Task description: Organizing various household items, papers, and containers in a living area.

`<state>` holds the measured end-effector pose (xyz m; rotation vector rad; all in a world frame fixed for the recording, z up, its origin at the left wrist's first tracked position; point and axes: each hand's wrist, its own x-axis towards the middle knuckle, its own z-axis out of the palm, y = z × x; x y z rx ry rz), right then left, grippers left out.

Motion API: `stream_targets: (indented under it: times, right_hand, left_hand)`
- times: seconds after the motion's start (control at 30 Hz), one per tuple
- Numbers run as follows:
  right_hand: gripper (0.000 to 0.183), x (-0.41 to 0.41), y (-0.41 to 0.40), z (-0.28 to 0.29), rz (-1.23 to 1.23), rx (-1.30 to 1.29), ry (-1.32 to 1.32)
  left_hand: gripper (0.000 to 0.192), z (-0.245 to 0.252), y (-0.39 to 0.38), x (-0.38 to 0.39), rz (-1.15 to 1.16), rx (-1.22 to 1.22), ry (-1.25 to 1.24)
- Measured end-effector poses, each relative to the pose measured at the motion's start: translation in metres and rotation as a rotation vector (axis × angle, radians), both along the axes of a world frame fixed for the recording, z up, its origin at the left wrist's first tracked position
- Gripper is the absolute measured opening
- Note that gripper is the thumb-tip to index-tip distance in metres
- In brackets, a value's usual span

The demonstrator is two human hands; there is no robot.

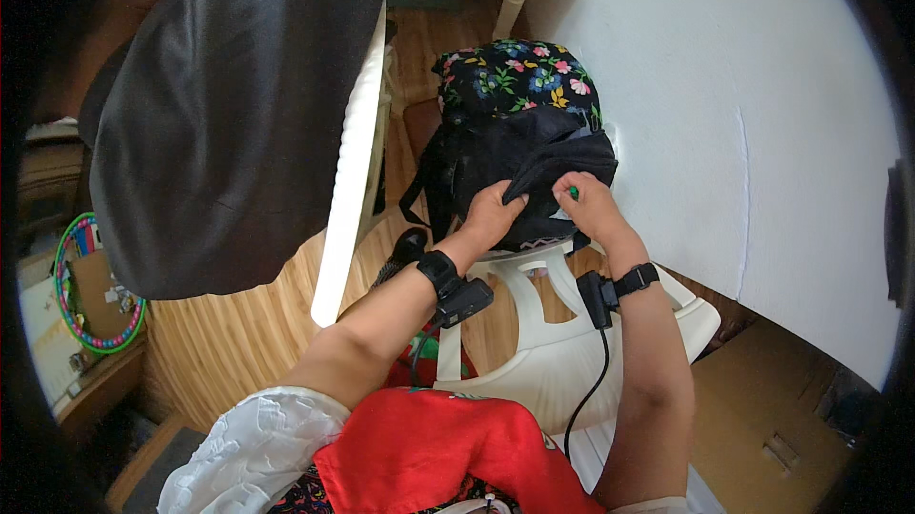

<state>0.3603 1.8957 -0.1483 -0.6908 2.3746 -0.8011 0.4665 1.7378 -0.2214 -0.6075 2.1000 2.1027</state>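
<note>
A black backpack (486,156) with floral-print fabric (522,78) at its top stands at the white plastic chair (532,364), beside the pale wall. My left hand (495,212) pinches the edge of a black fabric flap on the bag between thumb and fingers. At the bag's right side, my right hand (590,205) has its fingers curled around a small green object (574,193), mostly hidden by them. A patch of white shows below that hand. Inside the bag I cannot see clearly.
On the left, a person in a dark garment (229,113) stands close beside a white table edge (354,163). A cardboard box (758,407) lies at lower right along the wall (686,120). Cables hang from straps on both my wrists. A hoop (61,285) leans at far left.
</note>
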Motion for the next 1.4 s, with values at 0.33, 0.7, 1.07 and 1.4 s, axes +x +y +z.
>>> stream_targets:
  times: [0.33, 0.7, 1.07, 1.4]
  right_hand:
    - [0.01, 0.015, 0.004, -0.031, 0.112, 0.057, -0.011]
    - [0.033, -0.007, 0.024, -0.004, -0.29, 0.241, -0.068]
    - [0.029, -0.004, 0.026, -0.025, -0.913, 0.058, -0.593]
    - [0.011, -0.003, 0.03, -0.017, -1.166, -0.456, -0.927]
  left_hand:
    - [0.024, -0.001, -0.001, 0.0, -0.031, -0.026, -0.012]
    - [0.026, -0.012, -0.005, -0.001, -0.019, 0.074, -0.028]
    - [0.028, 0.013, -0.01, -0.002, -0.079, 0.397, -0.194]
    - [0.028, 0.022, -0.015, -0.007, -0.114, 0.402, -0.311]
